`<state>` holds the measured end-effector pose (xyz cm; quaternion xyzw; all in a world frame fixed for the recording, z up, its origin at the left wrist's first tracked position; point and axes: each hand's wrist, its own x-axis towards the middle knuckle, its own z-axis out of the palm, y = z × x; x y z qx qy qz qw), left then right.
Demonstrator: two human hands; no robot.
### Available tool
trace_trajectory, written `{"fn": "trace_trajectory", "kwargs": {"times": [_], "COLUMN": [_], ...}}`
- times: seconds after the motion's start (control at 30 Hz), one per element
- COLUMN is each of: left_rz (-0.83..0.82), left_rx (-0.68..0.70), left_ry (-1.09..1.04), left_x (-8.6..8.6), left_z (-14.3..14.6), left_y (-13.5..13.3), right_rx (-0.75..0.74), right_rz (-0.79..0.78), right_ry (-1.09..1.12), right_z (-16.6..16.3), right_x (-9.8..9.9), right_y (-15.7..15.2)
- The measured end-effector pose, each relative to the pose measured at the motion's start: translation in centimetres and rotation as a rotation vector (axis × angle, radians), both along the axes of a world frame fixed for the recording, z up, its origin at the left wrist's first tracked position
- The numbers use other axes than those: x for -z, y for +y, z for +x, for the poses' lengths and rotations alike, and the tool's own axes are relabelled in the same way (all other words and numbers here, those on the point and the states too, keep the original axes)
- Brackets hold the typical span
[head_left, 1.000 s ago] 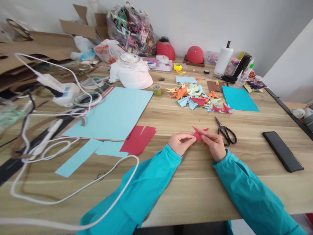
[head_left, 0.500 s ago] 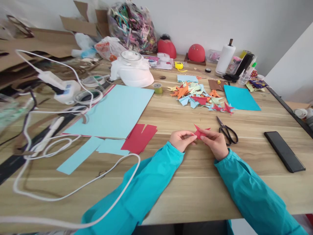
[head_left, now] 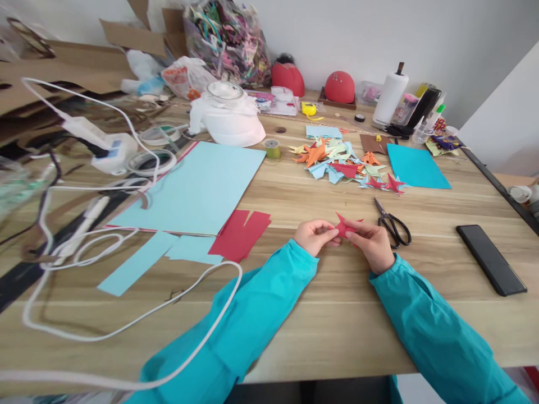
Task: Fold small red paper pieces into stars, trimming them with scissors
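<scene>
Between my two hands is a small folded red paper crane [head_left: 342, 225] with pointed tips sticking up and to the right. My left hand [head_left: 316, 235] pinches its left side between thumb and fingers. On the other side my right hand [head_left: 372, 244] grips it, thumb in front; the fingers cover part of the paper. Black-handled scissors [head_left: 392, 223] lie just right of my right hand, blades pointing away. Farther back is a pile of folded paper cranes [head_left: 337, 157] in orange, blue, green and red. Cut red paper pieces [head_left: 242, 235] lie left of my left hand.
Light blue sheets [head_left: 189, 185] and blue strips [head_left: 138, 264] lie on the left, near a looping white cable [head_left: 227, 306]. A black phone [head_left: 490, 259] rests at the right. A bright blue sheet [head_left: 416, 165], a thread spool [head_left: 273, 149] and a white cap [head_left: 229, 120] are farther back.
Both hands keep their hold on the red paper crane, with only slight finger movement. The whole view has shifted a little; the objects on the table stay in place.
</scene>
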<state>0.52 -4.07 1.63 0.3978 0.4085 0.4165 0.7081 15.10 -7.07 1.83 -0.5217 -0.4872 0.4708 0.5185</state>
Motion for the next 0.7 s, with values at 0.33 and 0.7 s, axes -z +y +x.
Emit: {"fn": "trace_trajectory", "kwargs": {"times": [0.33, 0.7], "left_rz": [-0.021, -0.004], "left_rx": [-0.007, -0.067], "left_ry": [0.035, 0.075], "left_x": [0.05, -0.41], "left_z": [-0.11, 0.05], "left_y": [0.2, 0.07], "right_rx": [-0.045, -0.126], "right_rz": [0.008, 0.003], "right_ry": [-0.017, -0.02], "right_z": [0.15, 0.27], "right_x": [0.13, -0.45], "right_y": [0.05, 0.05]}}
